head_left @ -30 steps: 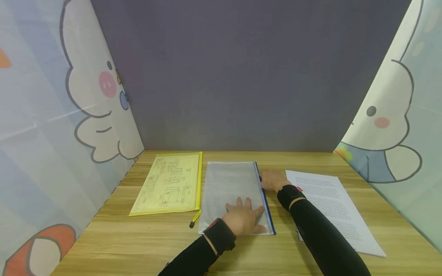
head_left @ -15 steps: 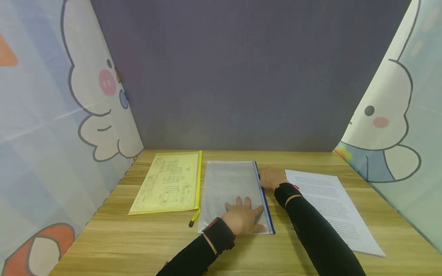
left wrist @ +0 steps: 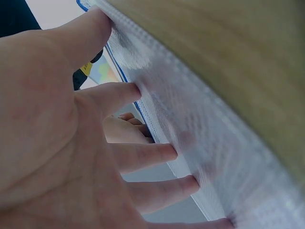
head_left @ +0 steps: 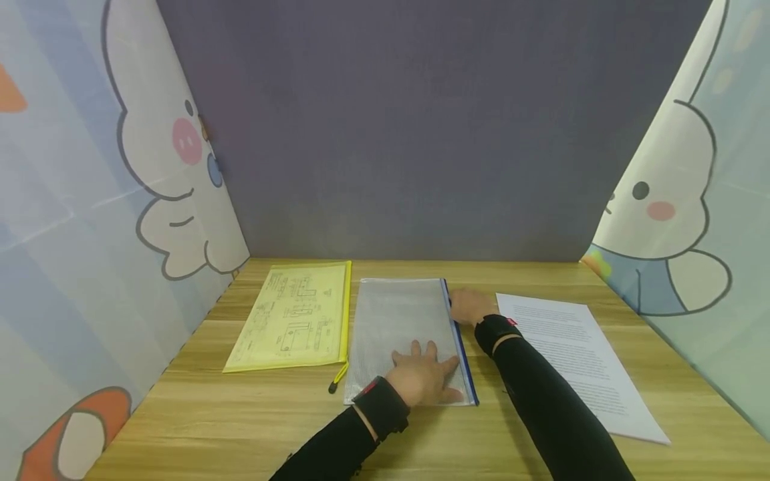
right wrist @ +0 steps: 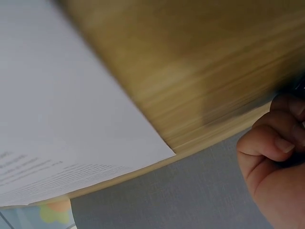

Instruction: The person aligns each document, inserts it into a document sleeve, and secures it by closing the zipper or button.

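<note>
A clear mesh zip folder [head_left: 394, 307] with a blue zipper [head_left: 458, 341] down its right side lies flat in the middle of the table. My left hand [head_left: 421, 377] rests on its lower right part, fingers spread and fairly straight; in the left wrist view the fingertips [left wrist: 167, 151] press on the mesh. My right hand [head_left: 472, 307] is at the upper part of the zipper, its fingers curled. In the right wrist view, thumb and fingers [right wrist: 267, 143] pinch something dark at the zipper, apparently the zipper pull, mostly hidden by the hand.
A yellow zip folder [head_left: 289, 317] with a technical drawing inside lies to the left, its cord and black pull [head_left: 334, 386] towards me. Printed paper [head_left: 577, 361] lies on the right, partly under my right forearm. A grey panel [head_left: 397, 133] closes off the table's far edge.
My right hand has shifted slightly away from me and to the left along the zipper. The left hand stays in place on the folder.
</note>
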Action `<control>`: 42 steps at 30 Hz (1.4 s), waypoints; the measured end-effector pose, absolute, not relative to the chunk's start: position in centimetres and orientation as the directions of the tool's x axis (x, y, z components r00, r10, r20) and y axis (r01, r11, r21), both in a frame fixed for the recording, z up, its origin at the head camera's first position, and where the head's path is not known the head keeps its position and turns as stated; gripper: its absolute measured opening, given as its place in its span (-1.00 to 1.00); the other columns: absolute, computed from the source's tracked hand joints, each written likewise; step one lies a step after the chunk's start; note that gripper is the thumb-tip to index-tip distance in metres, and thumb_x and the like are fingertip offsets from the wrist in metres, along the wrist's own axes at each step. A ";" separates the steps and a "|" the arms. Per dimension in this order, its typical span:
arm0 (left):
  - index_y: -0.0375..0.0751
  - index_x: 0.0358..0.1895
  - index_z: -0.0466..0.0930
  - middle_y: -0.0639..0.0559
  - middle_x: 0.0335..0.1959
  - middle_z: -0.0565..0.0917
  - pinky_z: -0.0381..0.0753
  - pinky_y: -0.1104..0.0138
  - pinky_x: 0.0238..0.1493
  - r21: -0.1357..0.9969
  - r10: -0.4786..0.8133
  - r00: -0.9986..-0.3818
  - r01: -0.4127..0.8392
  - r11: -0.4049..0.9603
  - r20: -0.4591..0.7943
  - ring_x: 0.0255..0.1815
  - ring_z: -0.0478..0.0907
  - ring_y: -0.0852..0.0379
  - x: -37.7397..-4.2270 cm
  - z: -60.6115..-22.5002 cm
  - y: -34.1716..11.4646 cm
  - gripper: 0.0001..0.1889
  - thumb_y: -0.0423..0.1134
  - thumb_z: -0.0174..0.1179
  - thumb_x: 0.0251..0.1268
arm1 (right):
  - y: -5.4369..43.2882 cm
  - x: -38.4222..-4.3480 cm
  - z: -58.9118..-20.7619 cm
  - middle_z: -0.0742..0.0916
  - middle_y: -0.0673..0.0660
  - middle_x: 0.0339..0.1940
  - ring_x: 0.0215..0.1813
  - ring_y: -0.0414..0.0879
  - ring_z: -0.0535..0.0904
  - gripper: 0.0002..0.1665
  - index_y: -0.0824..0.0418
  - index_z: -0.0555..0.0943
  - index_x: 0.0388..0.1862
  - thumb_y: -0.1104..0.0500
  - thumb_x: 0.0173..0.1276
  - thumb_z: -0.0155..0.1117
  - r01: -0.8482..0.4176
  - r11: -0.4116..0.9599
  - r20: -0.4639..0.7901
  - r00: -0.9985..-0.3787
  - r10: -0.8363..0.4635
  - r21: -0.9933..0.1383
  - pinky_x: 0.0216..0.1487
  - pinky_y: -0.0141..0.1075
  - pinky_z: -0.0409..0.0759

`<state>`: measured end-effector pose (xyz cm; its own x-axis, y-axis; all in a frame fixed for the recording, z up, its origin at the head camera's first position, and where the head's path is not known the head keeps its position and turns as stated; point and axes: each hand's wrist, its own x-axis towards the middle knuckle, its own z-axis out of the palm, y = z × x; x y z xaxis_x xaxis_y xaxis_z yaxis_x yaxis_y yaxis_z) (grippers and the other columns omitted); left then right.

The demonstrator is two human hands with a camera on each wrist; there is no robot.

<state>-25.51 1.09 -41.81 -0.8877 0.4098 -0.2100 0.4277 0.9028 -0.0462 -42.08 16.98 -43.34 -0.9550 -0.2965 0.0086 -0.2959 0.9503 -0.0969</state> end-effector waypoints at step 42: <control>0.52 0.55 0.20 -0.05 0.58 0.25 0.36 -0.37 0.25 -0.043 0.408 -0.887 0.427 0.903 -0.217 0.56 0.16 -0.25 -25.7 -42.0 1.1 -0.25 0.49 0.03 0.30 | 16.6 -43.8 -43.8 0.65 0.36 0.25 0.21 0.23 0.60 -0.46 0.31 0.57 0.33 0.28 0.38 0.03 -0.292 0.949 0.046 -0.956 -0.288 -0.117 0.24 0.15 0.54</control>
<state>-25.75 1.13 -42.03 -0.8866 0.4083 -0.2175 0.4266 0.9034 -0.0433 -43.85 16.64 -43.78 -0.9565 -0.2881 0.0458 -0.2916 0.9493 -0.1174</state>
